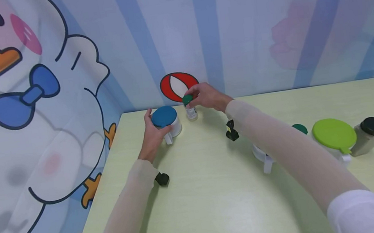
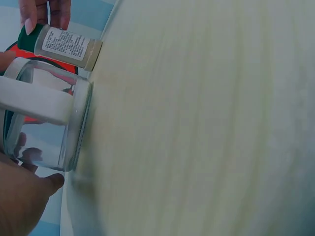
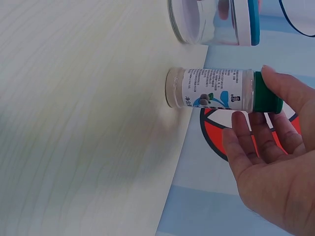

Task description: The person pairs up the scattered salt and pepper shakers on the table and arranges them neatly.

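At the far edge of the table, a clear seasoning jar (image 1: 177, 129) with a blue lid (image 1: 163, 116) and a white handle (image 2: 42, 101) stands upright. My left hand (image 1: 153, 138) holds it around the side, thumb towards the handle. Just to its right is a small spice bottle (image 3: 211, 91) with a green cap (image 3: 266, 93), a printed label and pale powder visible inside. Thumb and fingers of my right hand (image 1: 208, 97) pinch the cap from above. The bottle is upright, its base at the tabletop; the jar and bottle stand slightly apart.
On the right, partly behind my right forearm, are a lime-green-lidded container (image 1: 334, 133), a shaker with a black cap (image 1: 370, 135), a green cap (image 1: 300, 129) and a white-handled jar (image 1: 267, 163). A patterned cloth (image 1: 244, 38) rises behind the table (image 1: 213, 207).
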Demonstrator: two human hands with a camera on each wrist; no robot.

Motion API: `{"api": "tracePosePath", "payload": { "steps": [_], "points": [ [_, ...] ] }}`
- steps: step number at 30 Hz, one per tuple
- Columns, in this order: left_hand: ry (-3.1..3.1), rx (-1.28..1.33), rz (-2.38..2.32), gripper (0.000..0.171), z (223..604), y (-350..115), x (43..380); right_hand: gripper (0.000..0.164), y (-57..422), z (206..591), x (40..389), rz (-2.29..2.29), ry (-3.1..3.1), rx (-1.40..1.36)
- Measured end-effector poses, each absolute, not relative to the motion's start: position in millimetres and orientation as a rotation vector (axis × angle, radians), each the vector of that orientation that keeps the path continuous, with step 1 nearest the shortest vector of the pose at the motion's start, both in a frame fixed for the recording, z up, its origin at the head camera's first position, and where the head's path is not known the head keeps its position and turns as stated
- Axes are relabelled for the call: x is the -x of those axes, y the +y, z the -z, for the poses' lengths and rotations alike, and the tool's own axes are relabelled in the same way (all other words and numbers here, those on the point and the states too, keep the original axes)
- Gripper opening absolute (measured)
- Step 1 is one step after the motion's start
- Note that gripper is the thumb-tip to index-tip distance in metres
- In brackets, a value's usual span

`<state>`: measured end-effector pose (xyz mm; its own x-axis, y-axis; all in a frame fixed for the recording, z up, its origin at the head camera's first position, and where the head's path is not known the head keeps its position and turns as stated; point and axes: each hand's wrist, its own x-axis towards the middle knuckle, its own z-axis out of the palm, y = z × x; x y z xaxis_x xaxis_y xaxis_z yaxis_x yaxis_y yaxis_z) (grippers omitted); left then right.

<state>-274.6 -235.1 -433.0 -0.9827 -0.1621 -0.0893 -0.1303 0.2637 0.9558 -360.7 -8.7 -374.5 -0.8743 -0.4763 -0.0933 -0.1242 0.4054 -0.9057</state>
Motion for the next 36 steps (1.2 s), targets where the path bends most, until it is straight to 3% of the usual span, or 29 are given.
{"api": "tracePosePath", "payload": {
  "steps": [8, 18, 30, 36],
  "points": [
    [-2.543, -0.284, 1.792, 0.109, 434.6, -230.2, 271.5, 0.037, -6.7, 371.5, 358.4, 1.434, 2.290, 0.527],
    [-2.578, -0.275, 1.813, 0.098, 432.1, -231.2, 275.0, 0.037, -6.5, 372.7, 360.4, 1.397, 2.300, 0.537],
    [-2.607, -0.303, 1.798, 0.103, 432.3, -227.3, 270.0, 0.038, -7.7, 374.1, 357.3, 1.370, 2.312, 0.548],
    [-2.605, -0.303, 1.757, 0.097, 432.9, -225.4, 271.4, 0.038, -7.7, 373.8, 357.0, 1.362, 2.318, 0.559]
  ]
}}
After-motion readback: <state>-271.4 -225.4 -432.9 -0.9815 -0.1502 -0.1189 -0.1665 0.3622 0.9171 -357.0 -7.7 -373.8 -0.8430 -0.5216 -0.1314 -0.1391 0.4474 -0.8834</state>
